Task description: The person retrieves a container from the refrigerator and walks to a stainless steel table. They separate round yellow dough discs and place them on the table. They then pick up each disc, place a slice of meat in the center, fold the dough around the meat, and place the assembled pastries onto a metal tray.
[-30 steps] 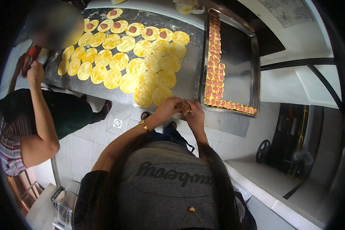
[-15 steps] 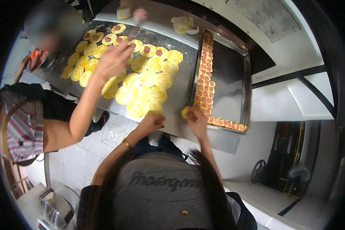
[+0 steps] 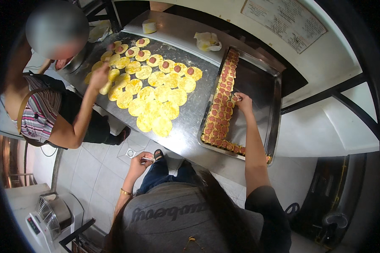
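Note:
My right hand [image 3: 243,103] reaches into the large metal tray [image 3: 276,122], its fingers closed on a small dough piece with meat filling [image 3: 236,98]. That piece is beside the packed rows of similar filled pieces [image 3: 217,110] along the tray's left side. My left hand [image 3: 142,162] hovers off the table's front edge, fingers curled in a pinch; whatever is between them is too small to make out. Flat yellow dough rounds [image 3: 161,126] cover the table's middle and left. Several in the far row carry a reddish meat lump [image 3: 190,71].
A co-worker's hand [image 3: 99,78] is over the dough rounds at left, near a metal bowl [image 3: 74,63] of meat. A plastic bag [image 3: 207,41] and a small tub [image 3: 149,26] sit on the back ledge. A machine with a wire guard [image 3: 55,211] stands low at left.
My right hand has moved from the tray's near left corner up into the tray with the piece. My left hand has drawn back from the table. The far row's right-end round now bears meat.

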The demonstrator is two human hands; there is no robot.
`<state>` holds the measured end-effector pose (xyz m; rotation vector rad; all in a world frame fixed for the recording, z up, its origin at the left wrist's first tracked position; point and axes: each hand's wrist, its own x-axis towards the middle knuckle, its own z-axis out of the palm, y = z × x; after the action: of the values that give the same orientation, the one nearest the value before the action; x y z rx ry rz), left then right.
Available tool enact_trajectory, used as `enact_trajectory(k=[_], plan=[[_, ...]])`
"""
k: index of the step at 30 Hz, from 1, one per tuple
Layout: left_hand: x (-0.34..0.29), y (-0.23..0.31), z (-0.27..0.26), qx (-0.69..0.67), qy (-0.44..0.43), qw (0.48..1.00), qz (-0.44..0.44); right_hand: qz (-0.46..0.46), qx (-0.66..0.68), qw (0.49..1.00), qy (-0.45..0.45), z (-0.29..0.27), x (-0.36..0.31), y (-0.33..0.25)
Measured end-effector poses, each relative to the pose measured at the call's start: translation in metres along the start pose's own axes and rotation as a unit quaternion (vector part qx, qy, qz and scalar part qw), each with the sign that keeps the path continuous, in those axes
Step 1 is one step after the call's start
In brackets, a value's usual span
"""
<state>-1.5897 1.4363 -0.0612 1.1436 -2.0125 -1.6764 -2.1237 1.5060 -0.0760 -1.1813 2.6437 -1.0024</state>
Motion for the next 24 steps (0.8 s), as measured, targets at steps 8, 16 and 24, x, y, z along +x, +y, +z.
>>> enact_trajectory(k=[8, 16, 24], plan=[[-0.008, 0.015, 0.007, 0.01, -0.006, 1.0, -0.028, 0.005, 0.04, 0.994, -0.097, -0.009, -0.001, -0.017], [0.029, 0.025, -0.006, 0.046, -0.054, 0.997, 0.03, 0.113, 0.307, 0.944, -0.052, 0.019, 0.004, 0.016], [0.056, 0.007, -0.059, 0.005, -0.063, 0.998, 0.032, 0.082, 0.05, 0.995, -0.015, 0.006, -0.018, -0.017]])
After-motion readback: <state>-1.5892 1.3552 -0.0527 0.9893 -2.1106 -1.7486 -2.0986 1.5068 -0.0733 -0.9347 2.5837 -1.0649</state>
